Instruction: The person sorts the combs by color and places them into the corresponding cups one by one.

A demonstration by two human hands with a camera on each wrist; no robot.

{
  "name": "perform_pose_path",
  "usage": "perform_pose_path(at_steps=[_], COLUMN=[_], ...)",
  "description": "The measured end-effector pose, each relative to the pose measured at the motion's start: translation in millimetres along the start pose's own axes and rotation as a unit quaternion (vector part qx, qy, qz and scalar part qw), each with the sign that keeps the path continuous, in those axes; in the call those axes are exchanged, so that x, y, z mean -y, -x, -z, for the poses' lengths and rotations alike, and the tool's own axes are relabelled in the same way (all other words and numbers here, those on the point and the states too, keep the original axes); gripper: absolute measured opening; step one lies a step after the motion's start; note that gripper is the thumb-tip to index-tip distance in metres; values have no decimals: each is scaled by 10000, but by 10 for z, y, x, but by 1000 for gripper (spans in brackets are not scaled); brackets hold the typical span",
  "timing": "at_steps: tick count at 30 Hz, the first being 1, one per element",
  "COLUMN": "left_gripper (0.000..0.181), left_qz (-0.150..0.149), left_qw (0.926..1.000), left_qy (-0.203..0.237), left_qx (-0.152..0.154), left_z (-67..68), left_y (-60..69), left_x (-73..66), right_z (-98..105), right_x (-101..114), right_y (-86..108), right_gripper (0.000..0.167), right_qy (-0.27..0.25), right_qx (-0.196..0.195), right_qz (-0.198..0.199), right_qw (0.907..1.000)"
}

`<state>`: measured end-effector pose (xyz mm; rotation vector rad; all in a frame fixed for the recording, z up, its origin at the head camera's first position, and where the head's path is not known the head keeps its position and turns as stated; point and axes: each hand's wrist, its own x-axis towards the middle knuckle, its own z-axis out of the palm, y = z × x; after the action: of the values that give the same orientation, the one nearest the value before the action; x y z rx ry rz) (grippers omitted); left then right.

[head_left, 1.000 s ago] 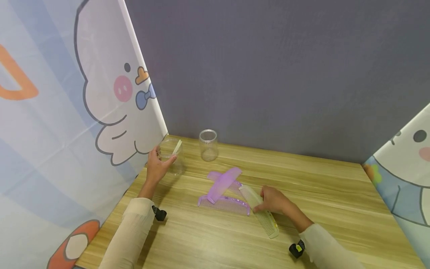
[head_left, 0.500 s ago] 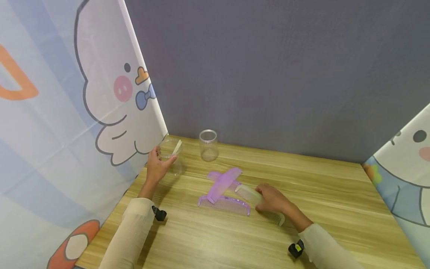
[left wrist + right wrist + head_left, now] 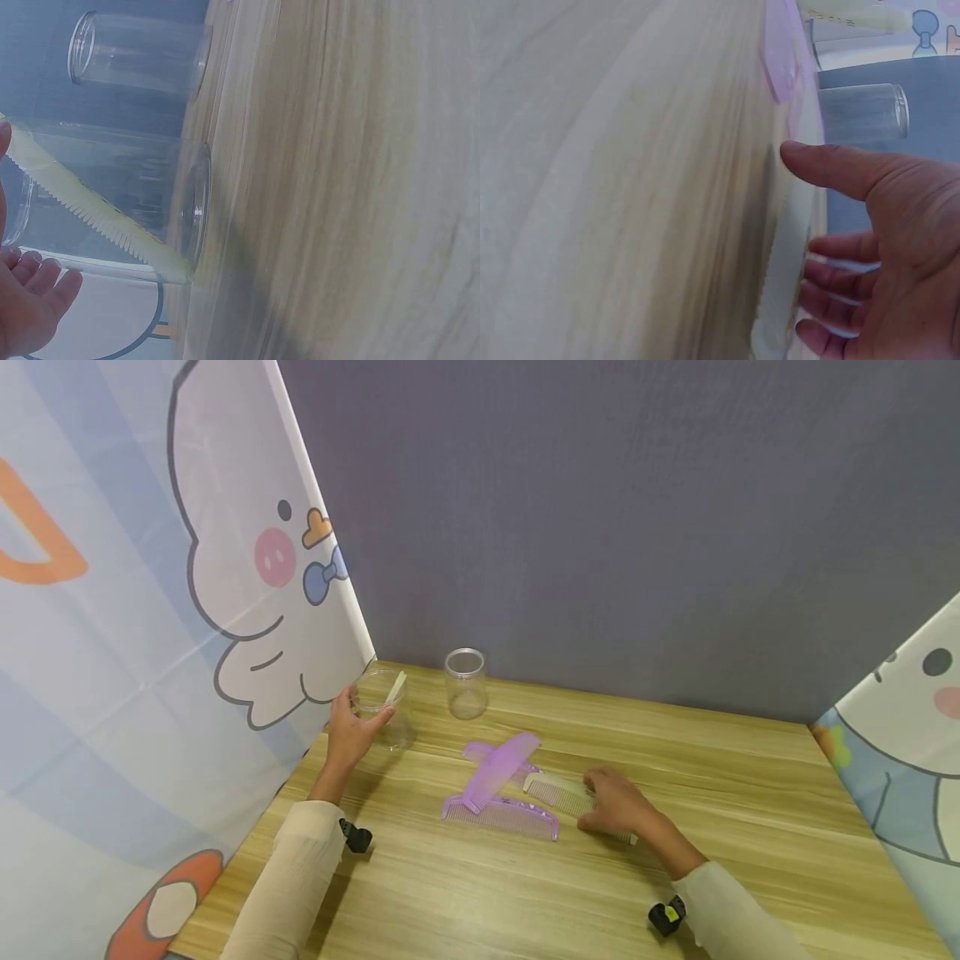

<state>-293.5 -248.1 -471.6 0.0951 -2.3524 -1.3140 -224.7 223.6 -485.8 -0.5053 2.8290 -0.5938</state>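
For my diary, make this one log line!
left hand: holding jar, comb inside; right hand: over another pale comb; purple combs: overlapping

Grey wall (image 3: 600, 527) — cartoon sheet (image 3: 165, 643) alongside

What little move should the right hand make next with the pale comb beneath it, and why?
Perhaps the right hand should pinch the pale comb and lift it slightly: its thumb is spread from the fingers over the comb, and the left hand holds the larger jar, where a similar comb leans inside.
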Motion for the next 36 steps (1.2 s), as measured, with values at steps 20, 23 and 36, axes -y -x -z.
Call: perform_pose_path(at_steps=[20,23,36], left_gripper=[94,93,95], left_qz=[8,17,-34], left_qw=[10000,10000,10000], left_qy=[-16,-25,-37], left_qx=[-15,-17,-6], left_z=[-12,-13,-16], left_y=[-16,-7,-1], left_x=[11,19,25], right_z=[218,222,224], right_x=[-168,-219,-479], right_y=[159,142,113], right_gripper=[53,57,65], right_qy=[-187,-512,-943], right_qx=[445,331,-232], right_qz=[-533,-581,-227], right_qw=[9974,9964,9950])
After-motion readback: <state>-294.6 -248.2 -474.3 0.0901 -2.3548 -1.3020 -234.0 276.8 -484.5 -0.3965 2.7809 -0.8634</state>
